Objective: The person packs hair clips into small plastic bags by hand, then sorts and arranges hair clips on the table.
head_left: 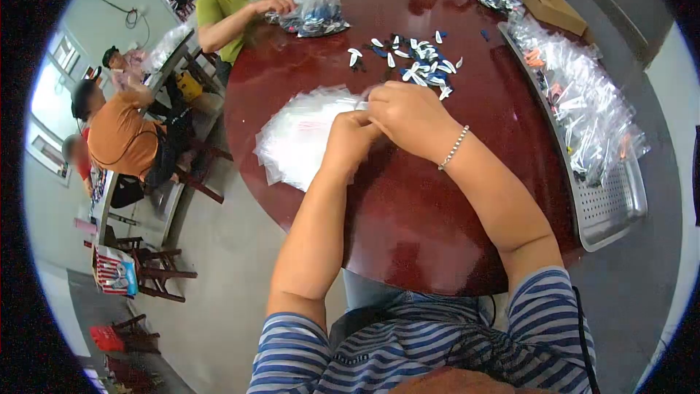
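Close together above the near part of the table, my left hand [352,136] and my right hand [410,115] meet at the fingertips. Both are closed in a pinch. A faint clear edge shows by the right fingers, but what they hold is too hidden to name. Left of my left hand lies a fanned pile of flat clear plastic bags [295,138]. Beyond my right hand, small white and dark blue clip-like pieces [421,71] lie scattered on the dark red table [467,197].
A perforated metal tray [609,201] heaped with filled clear bags [583,95] stands along the right edge. A cardboard box [553,7] sits behind it. Across the table, a person in green [232,0] handles a large filled bag [321,11]. Other people sit at the left.
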